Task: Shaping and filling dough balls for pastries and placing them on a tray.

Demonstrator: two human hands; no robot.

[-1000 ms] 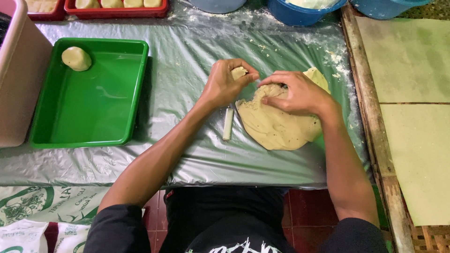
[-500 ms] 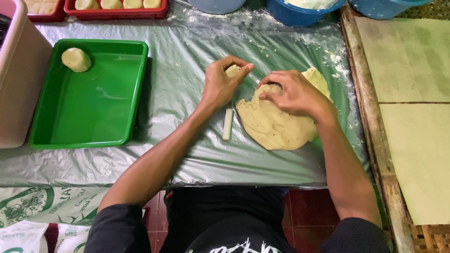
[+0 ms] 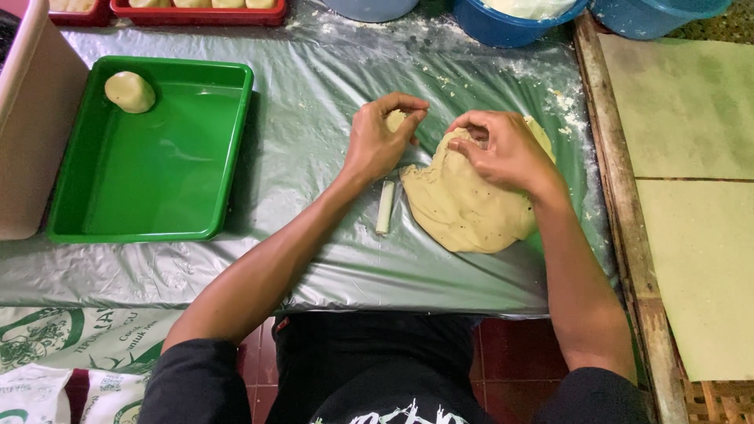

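Note:
A flattened sheet of pale yellow dough (image 3: 471,208) lies on the plastic-covered table. My right hand (image 3: 503,149) pinches its upper edge with the fingertips. My left hand (image 3: 381,141) is closed on a small lump of dough (image 3: 395,120) just left of the sheet. A short white stick (image 3: 385,206) lies on the plastic below my left hand, beside the sheet. At the left stands a green tray (image 3: 157,180) holding one dough ball (image 3: 130,92) in its far left corner.
A beige bin (image 3: 31,133) stands at the far left. Red trays (image 3: 196,12) with dough pieces and blue bowls (image 3: 510,20) line the far edge. Flour is scattered near the bowls. Flat sheets lie on a wooden rack (image 3: 691,180) at the right.
My left hand has lifted slightly away from the sheet with a small dough lump pinched off. My right hand's fingers have gathered closer on the sheet's upper edge.

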